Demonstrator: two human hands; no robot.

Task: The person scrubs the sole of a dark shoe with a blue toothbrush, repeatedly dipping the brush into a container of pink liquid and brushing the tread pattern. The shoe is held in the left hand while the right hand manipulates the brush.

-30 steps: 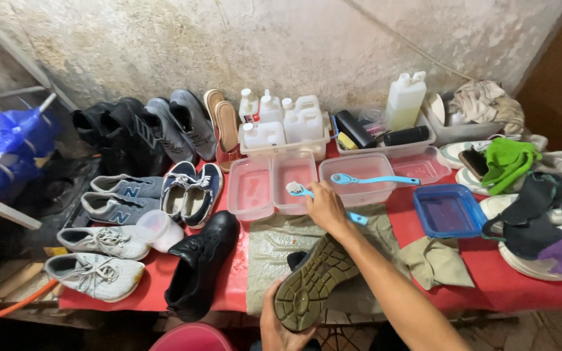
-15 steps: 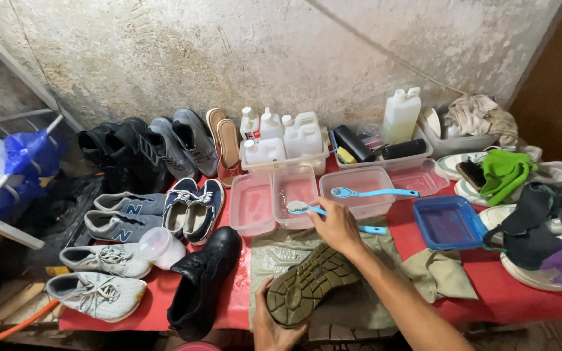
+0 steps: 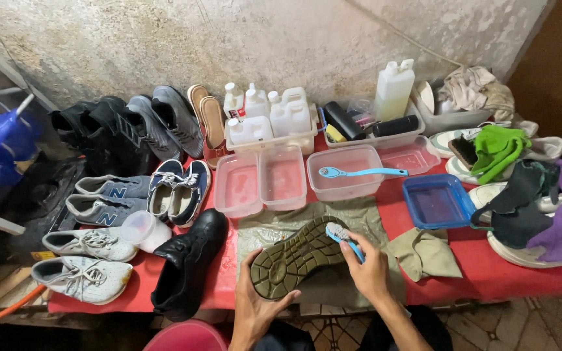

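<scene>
My left hand (image 3: pixel 252 307) grips the near end of a dark shoe (image 3: pixel 299 256) turned sole up, its olive-green tread facing me. My right hand (image 3: pixel 367 268) holds a blue-handled brush (image 3: pixel 342 238), and its pale bristles rest on the far end of the sole. The shoe hovers over an olive cloth (image 3: pixel 274 229) spread on the red table (image 3: pixel 502 273). Just beyond stand two clear tubs of water (image 3: pixel 263 184).
A second blue brush (image 3: pixel 358 172) lies across a clear tub (image 3: pixel 351 187). A blue tray (image 3: pixel 436 201) sits to the right, white jugs (image 3: pixel 269 119) at the back. Several shoes (image 3: pixel 130 195) crowd the left side, with a black shoe (image 3: pixel 188 261) nearest. Rags and shoes (image 3: pixel 521 188) pile at right.
My right hand pulled the brush back from the water tub and set it on the shoe's sole. The left hand tipped the shoe flatter. The view shifted slightly.
</scene>
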